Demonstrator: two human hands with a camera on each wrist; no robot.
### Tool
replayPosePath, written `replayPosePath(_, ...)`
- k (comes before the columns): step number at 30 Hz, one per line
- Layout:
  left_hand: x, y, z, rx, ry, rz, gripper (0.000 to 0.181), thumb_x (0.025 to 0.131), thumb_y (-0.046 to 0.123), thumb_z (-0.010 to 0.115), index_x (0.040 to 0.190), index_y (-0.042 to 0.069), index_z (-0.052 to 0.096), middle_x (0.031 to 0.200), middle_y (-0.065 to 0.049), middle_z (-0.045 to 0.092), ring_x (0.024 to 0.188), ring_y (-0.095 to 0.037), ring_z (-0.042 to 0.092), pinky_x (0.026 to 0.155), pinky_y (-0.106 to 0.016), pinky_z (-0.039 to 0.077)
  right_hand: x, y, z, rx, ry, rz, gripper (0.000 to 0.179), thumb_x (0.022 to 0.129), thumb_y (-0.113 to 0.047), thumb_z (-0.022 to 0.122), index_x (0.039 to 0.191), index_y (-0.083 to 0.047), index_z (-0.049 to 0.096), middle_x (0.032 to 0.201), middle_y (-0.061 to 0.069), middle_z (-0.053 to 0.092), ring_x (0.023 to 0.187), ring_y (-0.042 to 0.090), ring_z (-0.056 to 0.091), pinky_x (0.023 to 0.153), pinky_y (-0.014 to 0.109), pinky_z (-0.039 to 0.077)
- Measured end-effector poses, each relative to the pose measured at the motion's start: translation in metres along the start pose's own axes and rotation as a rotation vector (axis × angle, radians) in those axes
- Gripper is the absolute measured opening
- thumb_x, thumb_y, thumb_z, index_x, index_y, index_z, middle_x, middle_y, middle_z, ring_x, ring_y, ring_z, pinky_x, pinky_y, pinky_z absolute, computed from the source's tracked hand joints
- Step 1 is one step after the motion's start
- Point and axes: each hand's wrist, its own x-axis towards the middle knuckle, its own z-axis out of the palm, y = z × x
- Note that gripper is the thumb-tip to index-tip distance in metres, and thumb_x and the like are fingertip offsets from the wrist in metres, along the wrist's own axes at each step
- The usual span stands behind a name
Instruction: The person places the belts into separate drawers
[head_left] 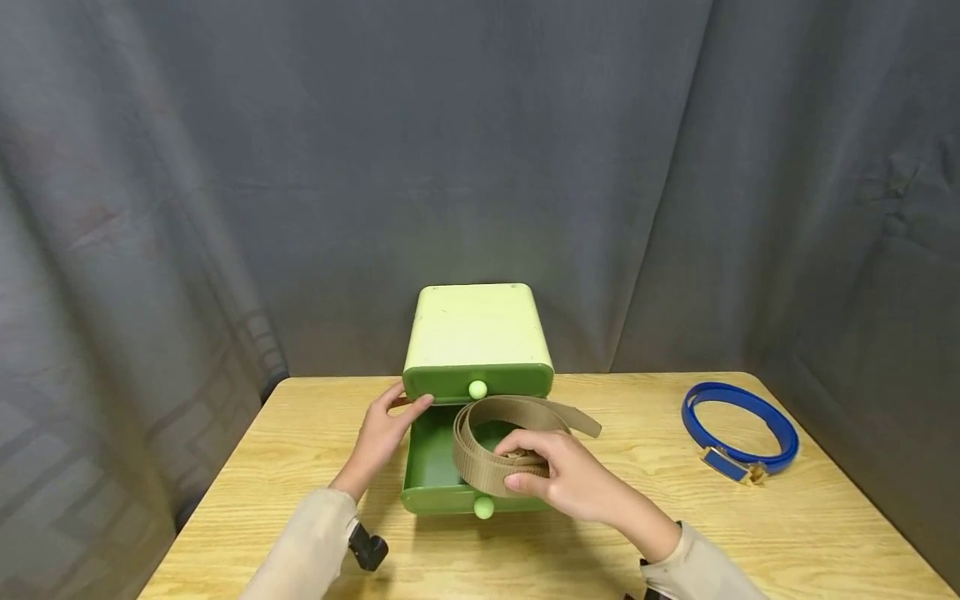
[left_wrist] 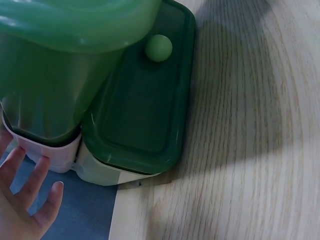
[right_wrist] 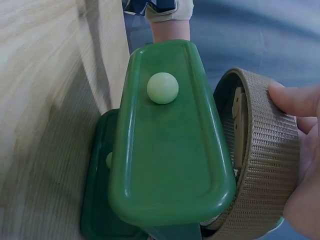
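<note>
Coiled tan belt [head_left: 478, 468] observed over the pulled-out drawer [head_left: 433, 454] towards the bench's [head_left: 285, 475] far edge, pinched between the right hand's [head_left: 566, 477] thumb and fingers, seemingly keeping it coiled, the left hand's [head_left: 381, 432] fingers spread beside the cabinet [head_left: 480, 329], probably steadying it

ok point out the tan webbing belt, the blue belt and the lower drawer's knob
Tan webbing belt [head_left: 480, 471], head view: front of the coil.
Blue belt [head_left: 788, 440], head view: right side of the strap.
Lower drawer's knob [head_left: 483, 507], head view: centre of its face.
</note>
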Motion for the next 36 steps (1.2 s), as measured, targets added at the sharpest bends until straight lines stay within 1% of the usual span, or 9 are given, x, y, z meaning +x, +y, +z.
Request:
replayPosePath(6, 0.0, 0.001, -0.001, -0.002, -0.002, -0.002, 0.052, 0.088, 0.043, 0.075, 0.13, 0.015, 0.065, 0.137, -0.008, 0.058, 0.12, -0.028, 0.054, 0.097, -0.047, 0.046, 0.011, -0.001, 0.0, 0.027, -0.058, -0.052, 0.018, 0.091, -0.014, 0.072, 0.109, -0.013, 0.069, 0.097, -0.007, 0.068, 0.086, 0.005, 0.058, 0.078, 0.027, 0.05)
replayPosePath(9, 0.0, 0.002, -0.001, -0.006, -0.003, -0.003, 0.051, 0.088, 0.043, 0.074, 0.13, 0.015, 0.065, 0.137, -0.008, 0.058, 0.121, -0.028, 0.054, 0.098, -0.047, 0.046, 0.018, -0.001, 0.002, 0.026, -0.099, -0.068, 0.019, 0.091, -0.011, 0.072, 0.109, -0.011, 0.069, 0.097, -0.005, 0.068, 0.084, 0.004, 0.058, 0.078, 0.026, 0.051)
replayPosePath(11, 0.0, 0.002, -0.001, -0.005, -0.005, -0.004, 0.052, 0.088, 0.043, 0.074, 0.13, 0.015, 0.064, 0.137, -0.009, 0.057, 0.121, -0.028, 0.054, 0.098, -0.048, 0.045, 0.023, 0.001, 0.003, 0.014, -0.116, -0.076, 0.02, 0.09, -0.009, 0.072, 0.11, -0.009, 0.07, 0.098, -0.003, 0.069, 0.086, 0.004, 0.059, 0.08, 0.027, 0.051)
replayPosePath(17, -0.002, 0.004, -0.002, -0.002, -0.008, -0.007, 0.054, 0.088, 0.047, 0.073, 0.131, 0.015, 0.064, 0.138, -0.009, 0.056, 0.123, -0.029, 0.053, 0.1, -0.051, 0.043, 0.035, 0.013, 0.006, 0.039, -0.144, -0.06, 0.022, 0.091, -0.007, 0.07, 0.113, -0.004, 0.069, 0.109, 0.003, 0.069, 0.1, 0.01, 0.062, 0.088, 0.03, 0.052)
replayPosePath(20, -0.002, 0.003, -0.001, -0.007, -0.018, -0.008, 0.055, 0.088, 0.048, 0.073, 0.132, 0.016, 0.063, 0.14, -0.009, 0.055, 0.124, -0.029, 0.052, 0.1, -0.052, 0.043, 0.037, 0.021, 0.008, 0.057, -0.151, -0.042, 0.021, 0.092, -0.007, 0.07, 0.113, -0.004, 0.069, 0.109, 0.003, 0.069, 0.1, 0.01, 0.062, 0.088, 0.03, 0.052)
replayPosePath(26, -0.001, 0.003, -0.002, -0.015, -0.031, -0.009, 0.056, 0.087, 0.049, 0.073, 0.132, 0.017, 0.063, 0.141, -0.008, 0.054, 0.124, -0.029, 0.052, 0.1, -0.051, 0.043, 0.043, 0.034, 0.007, 0.055, -0.15, -0.017, 0.021, 0.09, -0.007, 0.072, 0.111, -0.007, 0.071, 0.107, 0.001, 0.069, 0.098, 0.011, 0.063, 0.087, 0.032, 0.052)
replayPosePath(29, 0.0, 0.004, -0.003, -0.013, -0.028, -0.013, 0.055, 0.087, 0.049, 0.073, 0.131, 0.016, 0.064, 0.141, -0.008, 0.054, 0.124, -0.029, 0.052, 0.1, -0.051, 0.043, 0.045, 0.038, 0.006, 0.051, -0.164, -0.017, 0.02, 0.09, -0.005, 0.072, 0.11, -0.007, 0.071, 0.107, 0.002, 0.07, 0.097, 0.012, 0.063, 0.085, 0.031, 0.052)
replayPosePath(34, -0.001, 0.004, -0.003, -0.009, -0.025, -0.016, 0.055, 0.087, 0.048, 0.074, 0.131, 0.015, 0.064, 0.141, -0.009, 0.054, 0.123, -0.029, 0.053, 0.099, -0.05, 0.044, 0.049, 0.045, 0.006, 0.004, -0.192, -0.036, 0.018, 0.088, -0.002, 0.074, 0.105, -0.007, 0.073, 0.102, 0.002, 0.071, 0.086, 0.007, 0.061, 0.076, 0.027, 0.053)
replayPosePath(36, -0.001, 0.004, -0.003, -0.005, -0.025, -0.014, 0.055, 0.087, 0.047, 0.074, 0.131, 0.015, 0.064, 0.14, -0.009, 0.055, 0.122, -0.029, 0.053, 0.099, -0.05, 0.045, 0.05, 0.049, 0.008, -0.019, -0.201, -0.028, 0.018, 0.086, 0.0, 0.075, 0.103, -0.008, 0.075, 0.098, -0.001, 0.071, 0.081, 0.004, 0.059, 0.072, 0.025, 0.052)
